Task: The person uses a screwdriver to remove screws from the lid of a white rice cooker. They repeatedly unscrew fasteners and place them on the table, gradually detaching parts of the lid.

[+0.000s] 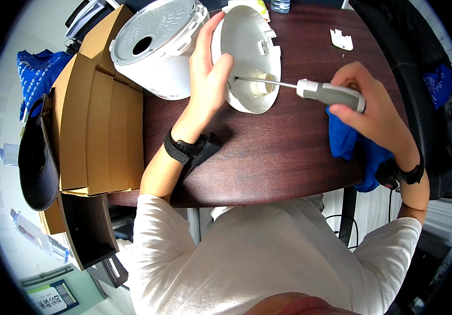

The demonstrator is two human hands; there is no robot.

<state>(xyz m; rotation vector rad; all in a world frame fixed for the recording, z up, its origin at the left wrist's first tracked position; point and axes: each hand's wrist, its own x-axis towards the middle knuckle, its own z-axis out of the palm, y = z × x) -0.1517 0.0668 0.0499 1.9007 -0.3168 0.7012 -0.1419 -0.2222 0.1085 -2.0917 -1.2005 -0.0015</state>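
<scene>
My left hand [210, 79] grips the left edge of a white dished plastic cover [247, 50], which stands tilted over the table with its hollow inside facing right. In my right hand [365, 97] is a grey and white screwdriver [325, 93], its fingers wrapped round the handle. The shaft points left and its tip meets the cover's inner face beside a small dark spot. A cream round fitting [261, 84] sits inside the cover, just below the shaft. Behind my left hand stands a large white appliance body [176, 63] with a vented grey face and a round dark hole.
Cardboard boxes [100, 126] line the left side of the dark wooden table [268, 168], with a dark cap [39, 157] beside them. A small white plastic piece [341, 40] lies at the far right. Blue cloth [341, 136] hangs over the right edge, under my right forearm.
</scene>
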